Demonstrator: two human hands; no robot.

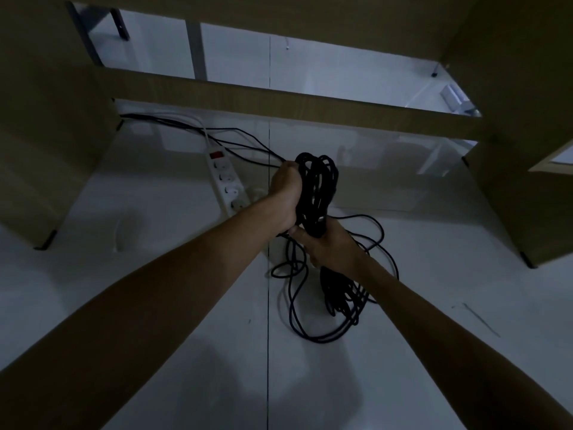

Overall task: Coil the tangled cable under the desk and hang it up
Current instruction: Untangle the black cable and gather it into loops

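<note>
White power strip (225,181) on floor (155,305), just left of cable (316,193). Left hand (286,193) clamped round upper part of coiled black cable bundle. Right hand (331,248) gripping bundle's lower part, touching left hand. Loose loops trailing below right hand onto floor. Brown surface crossbar (279,102) above bundle.

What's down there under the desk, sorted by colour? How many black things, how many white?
Black: 1, the cable bundle that the left hand and right hand grip, with loose loops on the floor.
White: 1, the power strip.
Total: 2
</note>
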